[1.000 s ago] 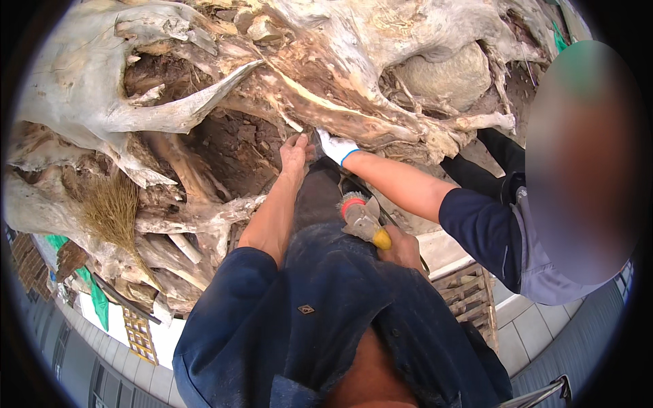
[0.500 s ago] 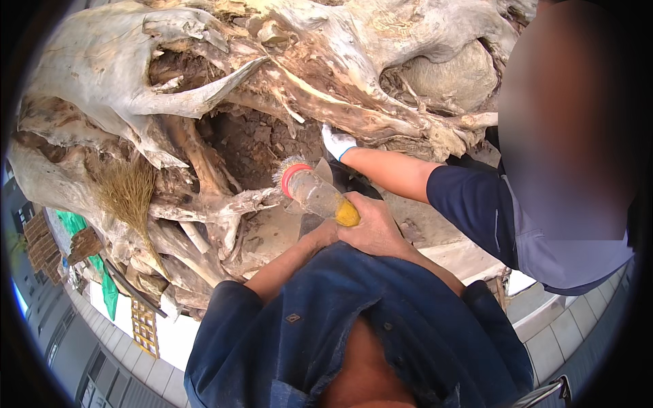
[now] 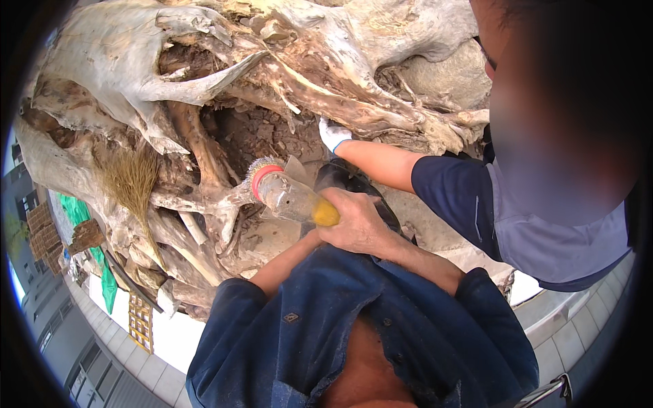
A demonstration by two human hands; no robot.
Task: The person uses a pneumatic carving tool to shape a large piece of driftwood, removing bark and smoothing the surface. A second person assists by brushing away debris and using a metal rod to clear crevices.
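My right hand [image 3: 357, 224] grips a brush [image 3: 289, 196] with a clear handle, a yellow end, a red collar and a round wire head. The head points up-left and sits against the pale roots of a huge weathered tree stump [image 3: 204, 88], just below its dark hollow [image 3: 262, 132]. My left forearm [image 3: 282, 264] runs up under the right hand, which hides my left hand. A co-worker's white-gloved hand [image 3: 333, 134] rests on the wood at the hollow's right edge.
The co-worker in a grey-blue shirt [image 3: 544, 224] leans in close on the right. A straw broom head [image 3: 132, 180] hangs among the roots at left. A dark object [image 3: 343, 178] lies behind the brush. Pale tiled ground [image 3: 578, 347] and stacked bricks [image 3: 44, 234] lie below.
My left hand has come down off the wood and gone under my right hand. My right hand has lifted the brush up to the roots. The co-worker has leaned closer.
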